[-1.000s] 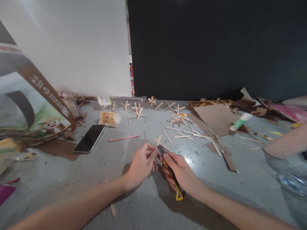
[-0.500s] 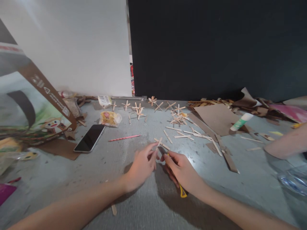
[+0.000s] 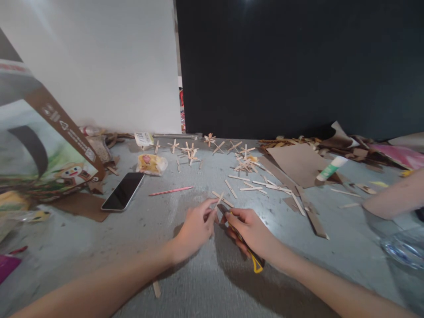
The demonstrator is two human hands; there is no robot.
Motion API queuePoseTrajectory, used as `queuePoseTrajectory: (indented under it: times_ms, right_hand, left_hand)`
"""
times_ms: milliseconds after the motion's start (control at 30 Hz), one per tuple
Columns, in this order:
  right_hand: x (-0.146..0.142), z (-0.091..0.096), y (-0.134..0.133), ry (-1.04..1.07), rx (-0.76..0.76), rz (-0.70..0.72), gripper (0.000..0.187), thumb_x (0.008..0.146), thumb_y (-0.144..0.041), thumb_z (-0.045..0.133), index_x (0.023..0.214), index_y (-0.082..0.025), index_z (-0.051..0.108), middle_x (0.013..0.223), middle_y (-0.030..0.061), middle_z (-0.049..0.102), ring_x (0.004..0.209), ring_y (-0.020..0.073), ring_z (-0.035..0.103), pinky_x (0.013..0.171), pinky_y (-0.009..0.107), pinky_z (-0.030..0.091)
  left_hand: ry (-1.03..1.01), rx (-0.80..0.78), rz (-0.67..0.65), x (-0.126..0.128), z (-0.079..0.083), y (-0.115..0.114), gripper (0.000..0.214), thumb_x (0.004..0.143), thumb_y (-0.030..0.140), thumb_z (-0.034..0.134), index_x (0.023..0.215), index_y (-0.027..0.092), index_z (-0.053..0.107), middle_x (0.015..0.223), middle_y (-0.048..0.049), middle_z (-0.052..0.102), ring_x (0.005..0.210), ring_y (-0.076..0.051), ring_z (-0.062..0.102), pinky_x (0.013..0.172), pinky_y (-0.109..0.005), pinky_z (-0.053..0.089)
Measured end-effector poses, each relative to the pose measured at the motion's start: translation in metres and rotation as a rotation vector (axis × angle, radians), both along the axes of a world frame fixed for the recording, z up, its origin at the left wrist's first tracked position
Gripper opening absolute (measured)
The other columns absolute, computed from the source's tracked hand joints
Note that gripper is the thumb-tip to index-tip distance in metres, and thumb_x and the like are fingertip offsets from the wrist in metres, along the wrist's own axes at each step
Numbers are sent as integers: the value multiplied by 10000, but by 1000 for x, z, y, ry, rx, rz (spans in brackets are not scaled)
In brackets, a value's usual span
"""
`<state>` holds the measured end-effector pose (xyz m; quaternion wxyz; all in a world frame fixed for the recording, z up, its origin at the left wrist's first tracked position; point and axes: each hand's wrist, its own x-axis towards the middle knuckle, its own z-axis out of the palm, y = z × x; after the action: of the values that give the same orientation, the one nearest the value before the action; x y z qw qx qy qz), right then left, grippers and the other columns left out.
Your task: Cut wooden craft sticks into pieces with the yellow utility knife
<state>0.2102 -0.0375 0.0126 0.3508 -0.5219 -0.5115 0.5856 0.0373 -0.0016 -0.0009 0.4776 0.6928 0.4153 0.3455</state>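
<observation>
My left hand (image 3: 198, 224) pinches a wooden craft stick (image 3: 220, 199) between thumb and fingers, its free end pointing up and away from me. In my right hand (image 3: 253, 232) is a yellow and black utility knife (image 3: 257, 261), its handle running back under the palm. The knife's dark blade (image 3: 223, 209) points at the stick just beside my left fingertips; whether it touches the wood I cannot tell. Just beyond both hands another craft stick (image 3: 227, 202) lies on the grey table (image 3: 192, 282).
Loose sticks (image 3: 251, 189) and crossed-stick pieces (image 3: 191, 154) lie farther back. A phone (image 3: 123, 191), a pink striped pencil (image 3: 170, 191) and a printed bag (image 3: 49, 132) are leftward. Rightward are cardboard (image 3: 294, 165), a glue stick (image 3: 332, 168), clear plastic (image 3: 404, 247) and another person's arm (image 3: 394, 194).
The knife's rear end has swung slightly to the right, with my right hand turning a little. My left hand keeps its pinch on the stick, almost unmoved.
</observation>
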Motion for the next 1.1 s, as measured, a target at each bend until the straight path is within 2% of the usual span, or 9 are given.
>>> queuePoseTrajectory:
  times_ms: [167, 367, 500, 833, 1000, 1100]
  right_hand:
    - [3, 8, 1, 23, -11, 7, 434, 828, -642, 584, 843, -208, 574, 497, -107, 459, 268, 56, 352, 254, 177, 277]
    - [16, 8, 14, 156, -86, 82, 474, 776, -648, 680, 876, -190, 605, 509, -94, 505, 280, 51, 357, 265, 178, 313]
    - [22, 6, 21, 235, -144, 117, 486, 761, -635, 733, 890, -184, 609, 507, -91, 506, 286, 49, 342, 267, 181, 307]
    - [24, 3, 21, 385, -256, 160, 394, 820, -545, 712, 921, -181, 602, 526, -81, 501, 308, 48, 299, 275, 172, 302]
    - [27, -7, 26, 466, -284, 217, 375, 848, -536, 688, 946, -193, 572, 532, -90, 489, 300, 41, 231, 275, 166, 269]
    - [27, -7, 26, 511, -255, 195, 358, 850, -527, 681, 916, -195, 563, 514, -99, 457, 299, 39, 192, 269, 167, 239]
  left_hand:
    - [-34, 26, 12, -1, -4, 2, 395, 1001, 409, 514, 1292, 168, 631, 708, 3, 635, 449, -78, 467, 448, -196, 369]
    - [-132, -122, 16, 1, -1, 9, 498, 948, 517, 573, 1256, 127, 579, 670, 11, 635, 398, -81, 471, 395, -199, 353]
    - [-155, -163, 2, 0, 1, 12, 542, 915, 533, 623, 1276, 132, 579, 669, 13, 642, 399, -84, 486, 407, -206, 369]
    - [-137, -157, -20, -1, 6, 11, 528, 925, 548, 598, 1241, 125, 582, 649, 18, 631, 392, -89, 480, 417, -219, 371]
    - [-163, -145, -10, 0, 1, 12, 517, 905, 563, 622, 1199, 138, 603, 635, 22, 629, 376, -89, 480, 402, -211, 344]
    - [-165, -169, -22, 1, -2, 11, 514, 899, 552, 628, 1208, 142, 602, 634, 28, 621, 372, -83, 476, 394, -203, 337]
